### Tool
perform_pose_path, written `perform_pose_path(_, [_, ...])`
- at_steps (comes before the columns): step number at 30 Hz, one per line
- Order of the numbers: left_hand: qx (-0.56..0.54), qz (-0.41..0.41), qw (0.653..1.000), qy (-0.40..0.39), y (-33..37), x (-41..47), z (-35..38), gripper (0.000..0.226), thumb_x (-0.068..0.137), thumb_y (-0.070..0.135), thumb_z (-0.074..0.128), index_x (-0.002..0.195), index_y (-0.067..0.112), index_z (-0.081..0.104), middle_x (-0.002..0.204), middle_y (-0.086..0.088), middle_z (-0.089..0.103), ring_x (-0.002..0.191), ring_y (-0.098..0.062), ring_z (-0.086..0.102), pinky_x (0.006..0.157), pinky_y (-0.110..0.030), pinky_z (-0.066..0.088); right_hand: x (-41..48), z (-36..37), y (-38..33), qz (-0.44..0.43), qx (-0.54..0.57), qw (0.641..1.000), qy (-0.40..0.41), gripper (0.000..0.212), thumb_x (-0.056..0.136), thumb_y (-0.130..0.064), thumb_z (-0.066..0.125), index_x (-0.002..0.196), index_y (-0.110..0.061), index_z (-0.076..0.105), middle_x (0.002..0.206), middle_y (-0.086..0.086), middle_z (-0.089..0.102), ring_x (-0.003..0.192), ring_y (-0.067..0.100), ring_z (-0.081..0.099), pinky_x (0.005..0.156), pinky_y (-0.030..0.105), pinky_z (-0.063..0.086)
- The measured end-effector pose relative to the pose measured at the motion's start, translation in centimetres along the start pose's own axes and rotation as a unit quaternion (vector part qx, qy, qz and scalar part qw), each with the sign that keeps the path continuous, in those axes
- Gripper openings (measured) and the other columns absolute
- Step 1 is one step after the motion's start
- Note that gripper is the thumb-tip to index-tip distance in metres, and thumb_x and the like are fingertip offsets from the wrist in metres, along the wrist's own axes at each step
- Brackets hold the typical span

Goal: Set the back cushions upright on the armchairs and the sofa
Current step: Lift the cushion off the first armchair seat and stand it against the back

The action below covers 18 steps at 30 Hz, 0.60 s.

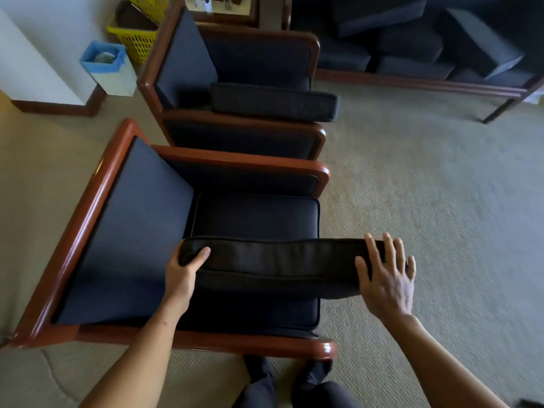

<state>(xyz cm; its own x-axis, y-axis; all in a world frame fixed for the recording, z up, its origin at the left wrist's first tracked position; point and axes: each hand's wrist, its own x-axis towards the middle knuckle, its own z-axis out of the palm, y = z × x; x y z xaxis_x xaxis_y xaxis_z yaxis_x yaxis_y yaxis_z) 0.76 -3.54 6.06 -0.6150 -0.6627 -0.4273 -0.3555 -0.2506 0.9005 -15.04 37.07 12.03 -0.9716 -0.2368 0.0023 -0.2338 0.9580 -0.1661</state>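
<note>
A dark back cushion [276, 265] lies across the seat of the near armchair [88, 225], its right end sticking out past the seat front. My left hand [182, 272] grips its left end, thumb on top. My right hand [385, 278] rests with spread fingers against its right end. The far armchair [153, 69] has its own back cushion [273, 101] lying flat on the seat. The sofa [418, 83] at the top right holds several dark cushions lying tumbled.
A yellow basket [138, 36] and a blue-lined bin [109, 69] stand by the wall at the top left. Beige carpet [426, 187] spreads to the right of the chairs. My legs [282, 384] are next to the near armrest.
</note>
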Motion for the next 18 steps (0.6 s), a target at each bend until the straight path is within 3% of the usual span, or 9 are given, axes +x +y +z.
perform_pose_path(4, [-0.033,-0.001,0.999,0.02,-0.5,0.0,0.3,0.061,0.066,0.056,0.095,0.119,0.032,0.076,0.116,-0.002,0.08,0.108,-0.024,0.076,0.099,-0.049,0.059,0.5,0.2,1.9,0.117,0.158,0.98,0.013,0.053,0.108,-0.046,0.046,0.159,-0.035,0.039,0.158,0.014,0.044,0.142,0.039,0.043,0.106,0.056,0.043])
perform_pose_path(7, [-0.051,0.001,0.998,0.049,-0.7,-0.8,1.1,0.058,0.067,0.052,0.096,0.117,0.03,0.078,0.114,-0.003,0.081,0.106,-0.025,0.077,0.097,-0.049,0.06,0.9,0.7,3.1,0.14,0.286,0.947,0.043,0.049,0.105,-0.04,0.059,0.153,-0.038,0.048,0.144,0.003,0.06,0.124,0.017,0.058,0.099,0.038,0.045])
perform_pose_path(9, [-0.062,0.004,0.995,0.072,-0.7,-1.3,1.6,0.051,0.069,0.044,0.095,0.115,0.028,0.079,0.112,-0.004,0.081,0.105,-0.025,0.078,0.097,-0.05,0.06,1.5,1.1,4.2,0.174,0.4,0.899,0.046,0.049,0.1,-0.038,0.07,0.147,-0.04,0.057,0.133,-0.013,0.067,0.114,-0.007,0.06,0.102,0.029,0.045])
perform_pose_path(10, [-0.07,0.003,0.994,0.086,-0.7,-1.6,1.9,0.05,0.07,0.042,0.094,0.115,0.027,0.079,0.112,-0.005,0.081,0.105,-0.027,0.077,0.098,-0.051,0.06,1.9,1.2,4.8,0.202,0.47,0.859,0.029,0.05,0.096,-0.039,0.075,0.144,-0.04,0.061,0.128,-0.019,0.07,0.112,-0.011,0.062,0.103,0.029,0.047])
perform_pose_path(12, [-0.088,0.004,0.99,0.114,-0.6,-2.2,2.6,0.048,0.069,0.039,0.093,0.114,0.026,0.079,0.114,-0.006,0.081,0.108,-0.031,0.076,0.098,-0.052,0.059,2.7,1.8,5.8,0.25,0.576,0.778,-0.011,0.045,0.089,-0.039,0.081,0.133,-0.036,0.071,0.12,-0.014,0.076,0.114,-0.001,0.068,0.1,0.032,0.052])
perform_pose_path(13, [-0.095,0.007,0.987,0.127,-0.6,-2.6,3.2,0.048,0.069,0.039,0.093,0.113,0.027,0.08,0.114,-0.006,0.081,0.109,-0.031,0.076,0.098,-0.051,0.059,3.3,2.1,6.3,0.26,0.6,0.756,-0.018,0.04,0.087,-0.037,0.083,0.126,-0.036,0.075,0.118,-0.01,0.078,0.114,0.007,0.07,0.096,0.032,0.054])
perform_pose_path(15, [-0.102,0.015,0.982,0.158,-0.3,-3.6,4.3,0.047,0.067,0.039,0.093,0.111,0.028,0.081,0.113,-0.003,0.082,0.107,-0.027,0.077,0.093,-0.045,0.059,4.5,2.6,7.2,0.271,0.619,0.738,-0.016,0.031,0.083,-0.036,0.083,0.114,-0.041,0.078,0.112,-0.01,0.079,0.113,0.014,0.072,0.088,0.031,0.054])
perform_pose_path(18, [-0.124,0.01,0.969,0.211,-0.1,-5.4,5.5,0.045,0.064,0.038,0.094,0.107,0.027,0.083,0.109,-0.001,0.082,0.105,-0.027,0.077,0.088,-0.042,0.059,6.7,2.7,8.4,0.246,0.624,0.741,-0.031,0.03,0.08,-0.041,0.082,0.109,-0.039,0.079,0.102,-0.01,0.079,0.104,0.017,0.073,0.081,0.034,0.055])
